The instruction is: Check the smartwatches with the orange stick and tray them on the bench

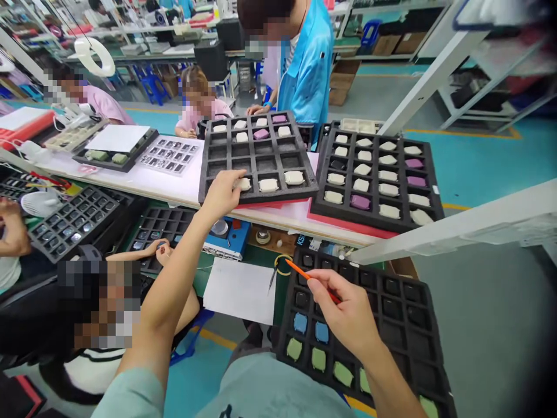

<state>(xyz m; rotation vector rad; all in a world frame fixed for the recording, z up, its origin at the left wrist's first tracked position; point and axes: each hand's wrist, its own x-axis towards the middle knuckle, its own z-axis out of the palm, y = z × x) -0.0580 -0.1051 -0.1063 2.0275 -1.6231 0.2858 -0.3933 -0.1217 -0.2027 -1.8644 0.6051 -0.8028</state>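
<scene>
My left hand (224, 194) reaches up to a black foam tray (265, 148) on the raised shelf. Its fingers are closed round a small white rounded case (243, 184) in the tray's front row. More white cases and a couple of purple cases (261, 134) sit in other pockets. Between the fingers of my right hand (346, 310) is a slim orange pen-like stick (298, 270), its tip pointing left and up. That hand is above a lower black tray (394, 331) with black, blue and green cases (343, 373).
Another black tray (376, 174) of white and purple cases stands right on the shelf. White paper (239, 290) lies on the bench beside black tweezers (272, 276) and a yellow ring (284, 265). A co-worker (100, 302) sits close at left. A slanted white post (470, 217) is at right.
</scene>
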